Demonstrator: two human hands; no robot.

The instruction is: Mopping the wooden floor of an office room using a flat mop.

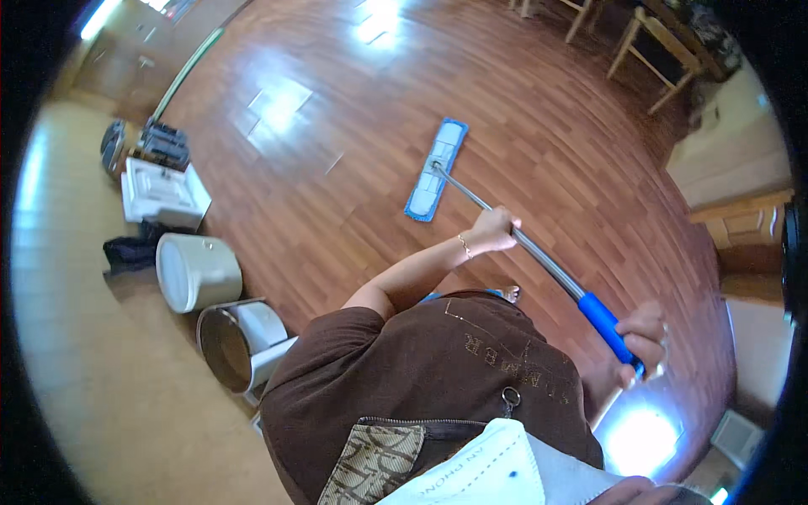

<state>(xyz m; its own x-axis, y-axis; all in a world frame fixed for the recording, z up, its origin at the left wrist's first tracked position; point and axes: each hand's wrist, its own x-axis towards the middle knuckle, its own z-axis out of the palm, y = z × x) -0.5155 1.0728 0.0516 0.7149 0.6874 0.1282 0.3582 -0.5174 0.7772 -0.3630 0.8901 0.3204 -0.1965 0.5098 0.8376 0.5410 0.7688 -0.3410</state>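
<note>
Both my hands are closed around one flat mop (pixel 444 147), which has a long metal pole. My left hand (pixel 491 231) wraps the silver pole partway down, and a thin bracelet circles that wrist. Higher up, my right hand (pixel 644 338) is gripped round the blue handle sleeve (pixel 601 321) near its end and looks slightly blurred. The mop's flat rectangular head has a pale top and a blue fringed edge. It lies on the brown wood-plank floor (pixel 353 198) ahead of me, joined to the pole at its middle. Part of a bare foot (pixel 510 293) shows below my shirt.
Along the left wall stand a white rounded bin (pixel 202 271), an open round container (pixel 225 347), a white box-like item (pixel 162 190) and dark objects (pixel 165 145). Wooden chairs (pixel 655 59) are at the far right, with wooden cabinets (pixel 745 225) nearer.
</note>
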